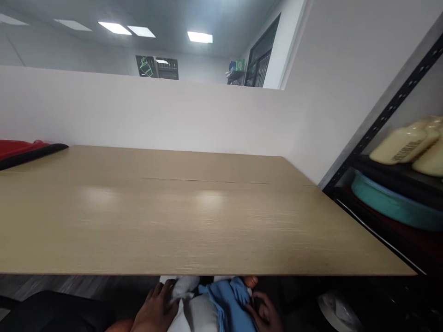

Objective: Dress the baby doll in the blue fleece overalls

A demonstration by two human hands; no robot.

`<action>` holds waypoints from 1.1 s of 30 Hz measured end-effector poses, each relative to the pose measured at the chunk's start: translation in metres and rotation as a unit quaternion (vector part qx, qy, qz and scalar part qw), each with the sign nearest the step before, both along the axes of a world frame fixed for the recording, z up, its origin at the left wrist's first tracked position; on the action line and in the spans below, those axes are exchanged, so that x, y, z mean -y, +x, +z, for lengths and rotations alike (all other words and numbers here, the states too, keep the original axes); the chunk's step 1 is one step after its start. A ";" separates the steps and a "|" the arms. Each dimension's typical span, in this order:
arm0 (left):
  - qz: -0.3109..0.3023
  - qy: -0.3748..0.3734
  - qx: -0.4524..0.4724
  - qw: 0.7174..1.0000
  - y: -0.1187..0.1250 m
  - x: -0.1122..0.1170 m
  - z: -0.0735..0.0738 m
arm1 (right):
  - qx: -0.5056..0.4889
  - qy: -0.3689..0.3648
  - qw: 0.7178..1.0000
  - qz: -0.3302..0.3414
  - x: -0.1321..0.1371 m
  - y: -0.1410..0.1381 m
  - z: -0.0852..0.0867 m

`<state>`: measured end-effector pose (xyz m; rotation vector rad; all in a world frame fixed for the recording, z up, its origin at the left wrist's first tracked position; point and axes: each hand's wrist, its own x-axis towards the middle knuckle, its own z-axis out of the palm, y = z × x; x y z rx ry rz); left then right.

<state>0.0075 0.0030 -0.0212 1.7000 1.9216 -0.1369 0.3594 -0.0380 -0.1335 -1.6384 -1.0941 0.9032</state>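
Observation:
Below the table's front edge, low in the head view, both my hands are at a bundle of soft things near my lap. My left hand (155, 306) lies open, its fingers stretched over a white fluffy piece (186, 286) and its thumb beside a pale grey-white cloth (200, 313). My right hand (265, 313) is at the right side of a crumpled blue cloth (230, 304), with curled fingers closed at its edge. A small orange-brown rounded thing (251, 281) shows above that hand. The tabletop hides the far part of the bundle, so its kind is unclear.
A wide wooden table (207, 221) stretches ahead to a white wall (173, 115) with an opening above. At right, a dark metal shelf holds cream bottles (401, 143) and a teal basin (391, 198). A red container (20, 148) stands at far left.

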 end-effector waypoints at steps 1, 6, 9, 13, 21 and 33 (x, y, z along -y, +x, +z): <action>0.000 -0.002 -0.004 1.000 0.001 0.000 0.001 | -0.001 0.004 1.000 0.008 -0.002 0.002 0.000; 0.000 0.001 -0.008 1.000 0.003 -0.001 0.004 | 0.010 0.010 1.000 0.024 -0.009 0.003 -0.006; -0.010 -0.006 -0.019 1.000 0.004 -0.002 0.005 | 0.042 0.022 0.998 0.041 -0.010 -0.003 -0.005; -0.011 -0.018 -0.027 0.999 0.003 -0.001 0.006 | 0.105 0.067 0.990 0.066 -0.007 -0.006 0.006; -0.015 -0.020 -0.023 0.999 -0.001 0.001 0.009 | 0.222 0.073 0.959 -0.159 0.005 0.044 0.036; -0.022 -0.007 0.003 1.000 -0.007 0.002 0.010 | 0.293 0.053 0.862 -0.411 0.038 0.126 0.123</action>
